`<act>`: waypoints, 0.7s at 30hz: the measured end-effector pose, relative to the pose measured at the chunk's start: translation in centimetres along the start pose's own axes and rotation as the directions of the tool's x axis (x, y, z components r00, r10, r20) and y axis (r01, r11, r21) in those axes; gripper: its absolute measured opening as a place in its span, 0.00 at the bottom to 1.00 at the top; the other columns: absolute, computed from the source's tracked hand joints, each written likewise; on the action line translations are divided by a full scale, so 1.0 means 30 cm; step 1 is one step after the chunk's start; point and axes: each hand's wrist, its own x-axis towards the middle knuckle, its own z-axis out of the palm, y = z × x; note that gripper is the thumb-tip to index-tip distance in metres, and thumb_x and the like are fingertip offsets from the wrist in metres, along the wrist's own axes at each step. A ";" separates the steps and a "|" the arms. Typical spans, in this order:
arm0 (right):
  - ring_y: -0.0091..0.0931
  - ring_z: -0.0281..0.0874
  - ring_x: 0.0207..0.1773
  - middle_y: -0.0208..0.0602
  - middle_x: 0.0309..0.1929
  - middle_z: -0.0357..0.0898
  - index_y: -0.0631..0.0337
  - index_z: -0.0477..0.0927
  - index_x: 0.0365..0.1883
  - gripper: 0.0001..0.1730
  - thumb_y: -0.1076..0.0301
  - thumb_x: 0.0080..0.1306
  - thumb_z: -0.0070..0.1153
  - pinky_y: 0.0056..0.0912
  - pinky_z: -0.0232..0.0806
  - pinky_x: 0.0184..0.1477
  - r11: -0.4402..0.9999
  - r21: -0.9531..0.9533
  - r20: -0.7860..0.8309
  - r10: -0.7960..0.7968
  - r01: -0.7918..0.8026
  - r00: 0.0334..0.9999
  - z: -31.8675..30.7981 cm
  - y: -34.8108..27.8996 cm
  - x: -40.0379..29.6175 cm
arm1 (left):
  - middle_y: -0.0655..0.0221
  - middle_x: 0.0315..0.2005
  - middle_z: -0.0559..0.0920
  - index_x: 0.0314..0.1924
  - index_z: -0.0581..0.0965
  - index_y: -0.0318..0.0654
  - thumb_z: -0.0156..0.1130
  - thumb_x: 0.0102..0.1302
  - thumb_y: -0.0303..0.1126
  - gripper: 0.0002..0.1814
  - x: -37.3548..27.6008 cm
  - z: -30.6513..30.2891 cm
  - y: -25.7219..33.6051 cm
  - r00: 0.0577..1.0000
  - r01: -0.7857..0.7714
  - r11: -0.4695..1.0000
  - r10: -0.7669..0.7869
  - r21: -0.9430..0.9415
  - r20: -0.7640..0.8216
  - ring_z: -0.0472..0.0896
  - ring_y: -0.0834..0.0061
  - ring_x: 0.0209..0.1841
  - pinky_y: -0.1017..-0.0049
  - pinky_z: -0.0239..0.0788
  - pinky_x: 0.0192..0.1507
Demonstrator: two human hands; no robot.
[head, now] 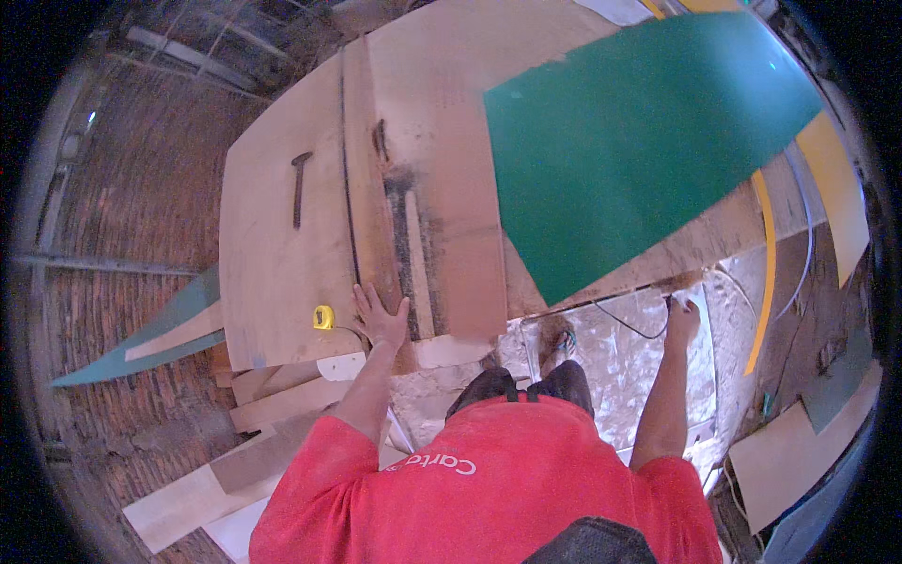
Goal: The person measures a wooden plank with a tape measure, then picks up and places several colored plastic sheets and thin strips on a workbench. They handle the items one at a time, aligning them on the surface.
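Observation:
My left hand lies on the wooden worktop, fingers spread, beside a long dark straight line that looks like a gap or thin strip. A yellow tape measure sits just left of it. Farther up the same board lies a hammer with a dark handle. My right hand hangs low beyond the table's front edge, its fingers curled around the end of a dark cable that loops from under the table. The fingers partly hide what the cable ends in.
A large green sheet covers the table's right part. A pale strip lies in a dark-stained recess, near a small dark tool. Yellow edging strips hang at right. Board offcuts lie at lower left; a panel stands lower right.

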 end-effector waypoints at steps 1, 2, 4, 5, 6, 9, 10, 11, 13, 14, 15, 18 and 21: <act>0.31 0.81 0.38 0.40 0.38 0.86 0.64 0.85 0.48 0.15 0.64 0.69 0.63 0.39 0.72 0.41 0.992 -0.115 -0.124 -0.070 0.056 0.990 -0.011 -0.091 -0.093 | 0.61 0.83 0.38 0.82 0.47 0.44 0.64 0.64 0.65 0.59 -0.019 0.004 -0.023 1.000 0.016 1.000 -0.016 0.005 -0.015 0.33 0.59 0.84 0.37 0.31 0.77; 0.32 0.81 0.39 0.41 0.39 0.86 0.63 0.85 0.48 0.14 0.64 0.69 0.63 0.40 0.72 0.43 0.969 -0.229 -0.253 -0.150 0.091 0.956 -0.029 -0.157 -0.166 | 0.61 0.83 0.38 0.82 0.47 0.44 0.64 0.64 0.65 0.59 -0.028 0.008 -0.033 0.999 0.020 1.000 -0.020 0.005 -0.029 0.33 0.59 0.84 0.37 0.31 0.77; 0.31 0.81 0.40 0.41 0.38 0.84 0.61 0.85 0.47 0.13 0.64 0.69 0.61 0.37 0.72 0.44 0.906 -0.181 -0.132 -0.407 0.382 0.904 0.039 -0.090 -0.271 | 0.60 0.83 0.38 0.82 0.47 0.43 0.64 0.63 0.65 0.59 -0.010 -0.014 0.023 1.000 -0.015 0.999 0.014 -0.038 -0.024 0.34 0.57 0.84 0.37 0.31 0.77; 0.29 0.80 0.39 0.39 0.37 0.83 0.62 0.84 0.47 0.12 0.66 0.68 0.63 0.36 0.73 0.44 0.895 0.175 0.018 -0.419 0.409 0.908 0.089 -0.146 -0.389 | 0.60 0.83 0.38 0.82 0.48 0.43 0.64 0.63 0.65 0.59 -0.015 -0.012 0.013 0.999 -0.024 0.999 0.022 -0.043 -0.046 0.34 0.57 0.84 0.38 0.31 0.77; 0.28 0.80 0.38 0.37 0.36 0.83 0.63 0.84 0.47 0.13 0.67 0.67 0.65 0.34 0.73 0.44 0.888 0.146 0.143 -0.456 0.437 0.879 0.137 -0.189 -0.510 | 0.59 0.83 0.38 0.82 0.48 0.43 0.64 0.63 0.66 0.59 -0.018 -0.007 0.007 0.997 -0.040 0.998 0.036 -0.054 -0.067 0.34 0.57 0.84 0.38 0.31 0.77; 0.28 0.79 0.39 0.40 0.38 0.83 0.65 0.83 0.52 0.21 0.65 0.63 0.70 0.32 0.72 0.44 0.854 0.314 0.346 -0.511 0.416 0.787 0.181 -0.498 -0.861 | 0.59 0.83 0.39 0.81 0.49 0.40 0.66 0.60 0.67 0.61 -0.030 -0.026 0.016 0.999 -0.030 0.989 0.024 -0.141 -0.047 0.35 0.56 0.84 0.38 0.31 0.77; 0.38 0.82 0.45 0.47 0.41 0.83 0.65 0.79 0.59 0.31 0.58 0.62 0.71 0.41 0.74 0.49 0.919 0.253 0.522 -0.394 0.303 0.756 0.141 -0.655 -0.960 | 0.58 0.83 0.39 0.81 0.49 0.39 0.66 0.60 0.67 0.62 -0.045 -0.030 -0.007 0.999 -0.020 0.983 0.013 -0.183 -0.042 0.36 0.56 0.84 0.38 0.31 0.77; 0.41 0.82 0.47 0.50 0.43 0.83 0.65 0.77 0.62 0.34 0.55 0.62 0.71 0.45 0.74 0.51 0.842 0.181 0.428 -0.532 0.508 0.730 0.179 -0.657 -0.966 | 0.58 0.83 0.40 0.81 0.49 0.39 0.66 0.60 0.67 0.62 -0.040 -0.044 0.002 0.998 -0.039 0.972 0.028 -0.232 -0.052 0.36 0.56 0.84 0.38 0.31 0.77; 0.48 0.81 0.53 0.55 0.48 0.83 0.64 0.72 0.67 0.41 0.50 0.61 0.71 0.52 0.73 0.56 0.578 -0.023 0.257 -0.785 0.816 0.564 0.300 -0.608 -1.001 | 0.55 0.82 0.40 0.81 0.49 0.37 0.66 0.59 0.68 0.63 -0.035 -0.036 -0.020 0.992 -0.115 0.957 0.095 -0.265 -0.089 0.35 0.52 0.84 0.37 0.29 0.77; 0.52 0.79 0.56 0.59 0.52 0.81 0.64 0.70 0.68 0.44 0.48 0.61 0.70 0.55 0.71 0.60 0.671 -0.010 0.370 -0.686 0.742 0.626 0.314 -0.640 -1.029 | 0.53 0.82 0.39 0.81 0.48 0.37 0.66 0.59 0.68 0.63 -0.032 -0.030 -0.039 0.987 -0.145 0.950 0.118 -0.276 -0.110 0.35 0.51 0.84 0.37 0.28 0.77; 0.55 0.77 0.60 0.62 0.56 0.79 0.63 0.67 0.70 0.46 0.46 0.61 0.70 0.57 0.68 0.63 0.752 -0.013 0.479 -0.574 0.659 0.664 0.327 -0.673 -1.052 | 0.51 0.82 0.38 0.81 0.47 0.37 0.66 0.59 0.68 0.64 -0.032 -0.031 -0.052 0.988 -0.148 0.943 0.127 -0.299 -0.086 0.35 0.50 0.84 0.37 0.27 0.77; 0.54 0.76 0.63 0.63 0.61 0.77 0.64 0.68 0.69 0.45 0.48 0.60 0.70 0.56 0.68 0.64 0.859 -0.060 0.571 -0.388 0.508 0.724 0.362 -0.693 -1.017 | 0.47 0.81 0.38 0.81 0.45 0.37 0.66 0.60 0.67 0.64 -0.043 -0.025 -0.075 0.978 -0.210 0.900 0.198 -0.381 -0.072 0.34 0.49 0.83 0.37 0.25 0.77; 0.53 0.76 0.63 0.63 0.61 0.77 0.63 0.68 0.68 0.41 0.51 0.63 0.67 0.57 0.69 0.63 0.865 0.039 0.481 -0.455 0.500 0.749 0.405 -0.683 -0.974 | 0.45 0.81 0.41 0.80 0.48 0.36 0.67 0.60 0.65 0.62 -0.058 -0.049 -0.100 0.966 -0.259 0.863 0.222 -0.435 -0.134 0.37 0.48 0.83 0.36 0.29 0.77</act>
